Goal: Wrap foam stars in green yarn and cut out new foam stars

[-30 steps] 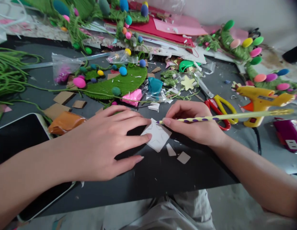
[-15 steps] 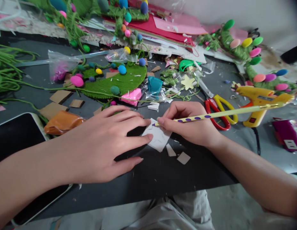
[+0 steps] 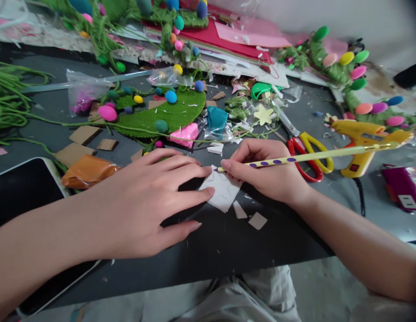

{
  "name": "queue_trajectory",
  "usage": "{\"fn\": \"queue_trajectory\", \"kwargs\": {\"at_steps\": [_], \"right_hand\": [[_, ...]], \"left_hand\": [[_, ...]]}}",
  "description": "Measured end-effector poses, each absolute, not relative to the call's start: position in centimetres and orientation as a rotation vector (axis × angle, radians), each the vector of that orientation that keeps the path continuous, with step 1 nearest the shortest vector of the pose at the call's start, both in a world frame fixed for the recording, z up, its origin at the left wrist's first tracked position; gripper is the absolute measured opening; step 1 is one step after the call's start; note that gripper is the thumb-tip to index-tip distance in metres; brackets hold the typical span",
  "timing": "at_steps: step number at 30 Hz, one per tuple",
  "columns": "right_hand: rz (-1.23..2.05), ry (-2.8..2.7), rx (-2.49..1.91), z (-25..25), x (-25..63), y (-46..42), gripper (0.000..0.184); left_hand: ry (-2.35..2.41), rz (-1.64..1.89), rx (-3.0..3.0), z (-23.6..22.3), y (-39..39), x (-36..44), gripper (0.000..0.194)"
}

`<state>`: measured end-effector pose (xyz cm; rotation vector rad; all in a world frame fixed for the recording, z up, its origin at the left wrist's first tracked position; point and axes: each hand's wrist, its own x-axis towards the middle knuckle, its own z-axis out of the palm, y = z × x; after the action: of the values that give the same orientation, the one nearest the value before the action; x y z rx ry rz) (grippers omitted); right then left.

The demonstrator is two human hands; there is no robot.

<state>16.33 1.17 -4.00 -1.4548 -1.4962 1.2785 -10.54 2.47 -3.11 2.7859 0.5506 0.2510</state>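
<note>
A small white piece of paper [image 3: 223,197] with a faint star-like outline lies on the dark table. My left hand [image 3: 154,203] is spread flat, two fingertips pressing the paper's left side. Between the thumb and fingers of my right hand [image 3: 265,172] is a pale yellow pencil [image 3: 308,156] with purple dots, slanting up to the right. Its tip is at the paper's upper edge, close to my left fingertip. Two white paper scraps, a narrow one [image 3: 239,210] and a squarish one [image 3: 257,221], lie just to the right and below.
Scissors [image 3: 308,156] with red and yellow handles and a yellow glue gun [image 3: 360,138] lie right of my right hand. A tablet-like device [image 3: 23,192] is under my left forearm. Behind are a green yarn-wrapped leaf shape [image 3: 181,112], clay bags, a pale star [image 3: 263,115] and cardboard bits.
The pencil tip dipped lower onto the paper, then rose back toward its upper edge as my right hand shifted slightly. The paper has moved a little right; my left hand stays spread on it.
</note>
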Motion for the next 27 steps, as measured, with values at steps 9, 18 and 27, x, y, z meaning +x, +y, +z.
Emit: {"fn": "queue_trajectory", "kwargs": {"at_steps": [9, 18, 27], "right_hand": [[1.311, -1.511, -1.418, -4.07, 16.45, 1.17, 0.036], [1.302, -1.547, -1.433, -4.11, 16.42, 1.15, 0.032], [1.22, -1.523, -1.48, -4.19, 16.2, 1.46, 0.027]], "left_hand": [[0.532, 0.257, 2.804, -3.13, 2.47, -10.45, 0.037], [0.523, 0.252, 2.822, -3.02, 2.48, -10.53, 0.038], [0.524, 0.261, 2.838, -3.13, 2.44, -10.43, 0.039]]}}
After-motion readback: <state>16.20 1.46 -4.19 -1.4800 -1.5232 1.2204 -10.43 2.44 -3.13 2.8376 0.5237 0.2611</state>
